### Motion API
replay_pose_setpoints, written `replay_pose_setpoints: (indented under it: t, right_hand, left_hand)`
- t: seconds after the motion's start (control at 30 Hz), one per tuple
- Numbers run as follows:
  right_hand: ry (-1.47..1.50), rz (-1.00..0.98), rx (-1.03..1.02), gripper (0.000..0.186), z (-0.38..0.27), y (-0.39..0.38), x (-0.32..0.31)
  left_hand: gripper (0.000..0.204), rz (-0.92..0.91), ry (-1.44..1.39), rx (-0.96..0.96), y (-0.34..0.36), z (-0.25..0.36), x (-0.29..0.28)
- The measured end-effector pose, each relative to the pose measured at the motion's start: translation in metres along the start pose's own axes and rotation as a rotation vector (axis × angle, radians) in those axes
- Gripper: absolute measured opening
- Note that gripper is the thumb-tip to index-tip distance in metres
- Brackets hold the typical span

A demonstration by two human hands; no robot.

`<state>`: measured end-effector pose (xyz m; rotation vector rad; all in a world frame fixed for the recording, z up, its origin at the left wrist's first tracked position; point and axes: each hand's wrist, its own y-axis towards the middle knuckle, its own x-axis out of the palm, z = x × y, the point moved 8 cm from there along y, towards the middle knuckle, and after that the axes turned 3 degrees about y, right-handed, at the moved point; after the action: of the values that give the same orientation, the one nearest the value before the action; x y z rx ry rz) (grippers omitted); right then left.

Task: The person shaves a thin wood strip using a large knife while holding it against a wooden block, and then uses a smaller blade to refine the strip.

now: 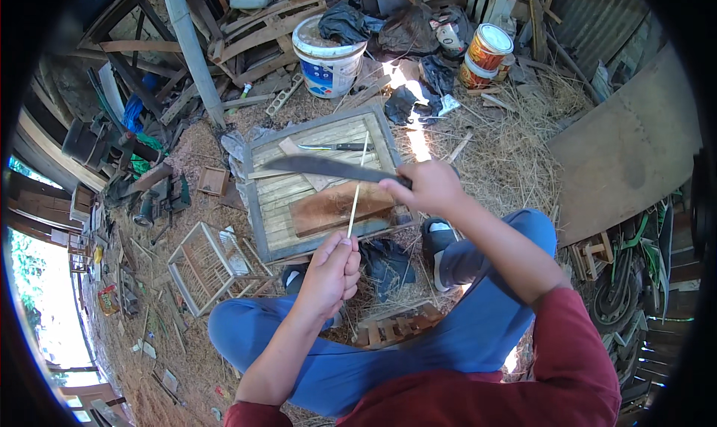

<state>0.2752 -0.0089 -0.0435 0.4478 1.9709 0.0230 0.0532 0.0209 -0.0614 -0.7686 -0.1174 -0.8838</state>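
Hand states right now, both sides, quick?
Left hand: closed, holding a thin pale stick.
Right hand: closed, holding a large dark-bladed knife by its handle.

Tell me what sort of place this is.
Probably a rough shed used as a workshop: there is corrugated sheeting at the upper right, a straw-strewn floor, and a low slatted wooden table with a small knife lying on it.
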Motion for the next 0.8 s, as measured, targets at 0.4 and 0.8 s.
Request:
replay_pose_setpoints:
  t: [0.4,0.8]
  right_hand:
    - [0.000,-0.014,-0.236,0.067,-0.044,-0.015,0.010]
    - [0.021,-0.027,-0.130,0.063,-0.004,0.005,0.008]
  left_hand:
    - [0.017,0.051,-0.049,0.016,0.004,0.003,-0.013]
    - [0.017,0.024,-0.005,0.033,0.012,0.009,-0.010]
